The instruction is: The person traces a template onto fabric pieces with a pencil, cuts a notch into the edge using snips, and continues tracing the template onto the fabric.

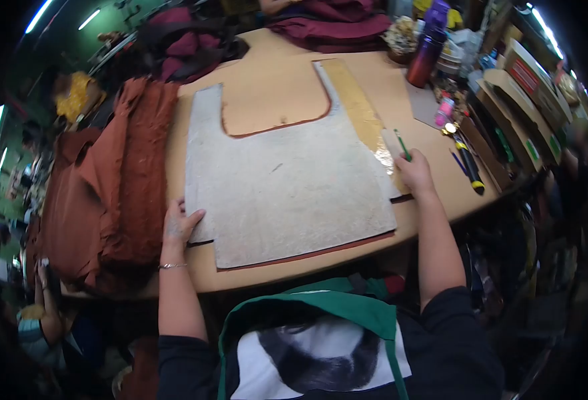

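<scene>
A large grey template (pixel 294 193) with a U-shaped cutout lies on the table in front of me, over a reddish-brown piece whose edge shows along the bottom and the cutout. A shiny golden-yellow strip (pixel 355 107) runs along its right side. My left hand (pixel 179 223) grips the template's lower left edge, thumb on top and the fingers partly hidden. Above the strip's lower right end, my right hand (pixel 414 175) is closed around a slim green pen (pixel 402 144), which points up and away from me.
Folded reddish-brown leather (pixel 117 200) is heaped at the left. Maroon material (pixel 334 25) lies at the far side. To the right are a purple-red bottle (pixel 430 47), a pink bottle (pixel 444 110), a yellow-and-black cutter (pixel 469 163) and cardboard boxes (pixel 517 120). Other people sit at the left.
</scene>
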The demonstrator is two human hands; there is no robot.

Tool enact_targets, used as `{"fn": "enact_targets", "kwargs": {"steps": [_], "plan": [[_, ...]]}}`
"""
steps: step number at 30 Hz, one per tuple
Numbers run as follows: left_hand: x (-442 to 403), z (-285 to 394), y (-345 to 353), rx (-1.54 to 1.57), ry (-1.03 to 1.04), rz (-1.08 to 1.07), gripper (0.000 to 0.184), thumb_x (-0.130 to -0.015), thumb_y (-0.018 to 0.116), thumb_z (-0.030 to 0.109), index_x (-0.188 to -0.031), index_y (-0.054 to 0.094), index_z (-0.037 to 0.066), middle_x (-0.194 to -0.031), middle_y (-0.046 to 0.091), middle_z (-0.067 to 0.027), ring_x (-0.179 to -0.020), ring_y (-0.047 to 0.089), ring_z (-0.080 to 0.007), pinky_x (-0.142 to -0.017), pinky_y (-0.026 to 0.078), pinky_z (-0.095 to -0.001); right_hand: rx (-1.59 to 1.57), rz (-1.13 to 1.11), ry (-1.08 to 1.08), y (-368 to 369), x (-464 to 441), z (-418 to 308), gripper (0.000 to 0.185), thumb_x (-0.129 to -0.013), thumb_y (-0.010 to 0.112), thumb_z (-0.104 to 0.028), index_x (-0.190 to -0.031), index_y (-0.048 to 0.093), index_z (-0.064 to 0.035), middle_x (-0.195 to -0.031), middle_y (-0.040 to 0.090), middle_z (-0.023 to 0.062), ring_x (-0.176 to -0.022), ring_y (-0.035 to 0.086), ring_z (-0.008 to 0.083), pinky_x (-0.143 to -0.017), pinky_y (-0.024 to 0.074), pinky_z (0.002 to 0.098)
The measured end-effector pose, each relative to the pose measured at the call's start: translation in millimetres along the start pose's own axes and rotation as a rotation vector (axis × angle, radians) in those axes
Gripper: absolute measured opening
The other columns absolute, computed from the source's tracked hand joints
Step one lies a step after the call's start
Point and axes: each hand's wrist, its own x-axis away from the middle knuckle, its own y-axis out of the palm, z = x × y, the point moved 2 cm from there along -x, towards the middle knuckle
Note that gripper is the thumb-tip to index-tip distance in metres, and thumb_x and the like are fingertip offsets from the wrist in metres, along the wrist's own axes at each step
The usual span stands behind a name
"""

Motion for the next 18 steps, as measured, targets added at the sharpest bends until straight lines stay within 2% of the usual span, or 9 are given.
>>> {"fn": "enact_targets", "kwargs": {"steps": [5,10,13,17,18], "plan": [[5.4,3.7,4.8,0.027,0.019,-0.001,0.059,-0.067,0.070,0.003,-0.115,0.037,-0.005,-0.096,0.056,-0.0138,-0.087,0.056,-0.0187,-0.076,0.047,-0.0292,0.016,-0.098,-0.093,-1.0,-2.0,-2.2,0.024,-0.073,0.061,-0.015,-0.090,0.056,0.0021,-0.070,0.056,0.0089,-0.062,0.052,0.0164,-0.059,0.0432,0.0303],[9.4,7.1,5.1,0.023,0.042,-0.001,0.057,-0.068,0.068,0.002,-0.114,0.036,-0.005,-0.097,0.055,-0.0138,-0.088,0.056,-0.0183,-0.077,0.046,-0.0293,-0.047,-0.085,-0.094,1.7,1.5,-4.1,0.018,-0.077,0.059,-0.008,-0.092,0.054,0.0013,-0.065,0.050,0.0025,-0.058,0.047,0.0105,-0.055,0.0410,0.0266],[13.7,12.0,5.1,0.043,0.038,-0.019,0.057,-0.068,0.066,0.000,-0.116,0.035,-0.006,-0.099,0.055,-0.0144,-0.090,0.055,-0.0183,-0.079,0.045,-0.0295,-0.037,-0.077,-0.120,0.6,5.3,-4.9,0.017,-0.077,0.060,-0.008,-0.091,0.055,0.0013,-0.065,0.051,0.0024,-0.059,0.047,0.0101,-0.055,0.0408,0.0259],[13.1,8.9,4.5,-0.002,0.110,-0.067,0.065,-0.068,0.065,0.002,-0.123,0.032,-0.008,-0.110,0.052,-0.0198,-0.103,0.051,-0.0235,-0.089,0.040,-0.0315,0.085,-0.109,-0.162,-0.7,2.2,2.2,0.021,-0.075,0.062,-0.010,-0.092,0.057,0.0018,-0.073,0.054,0.0095,-0.066,0.053,0.0183,-0.062,0.0436,0.0305],[13.9,11.7,5.0,-0.167,0.127,-0.042,0.066,-0.069,0.065,0.003,-0.125,0.030,-0.009,-0.113,0.050,-0.0216,-0.107,0.049,-0.0256,-0.092,0.038,-0.0319,0.150,-0.101,-0.185,-0.4,1.9,2.6,0.022,-0.075,0.062,-0.010,-0.093,0.058,0.0018,-0.076,0.054,0.0119,-0.068,0.054,0.0213,-0.064,0.0441,0.0321]]}}
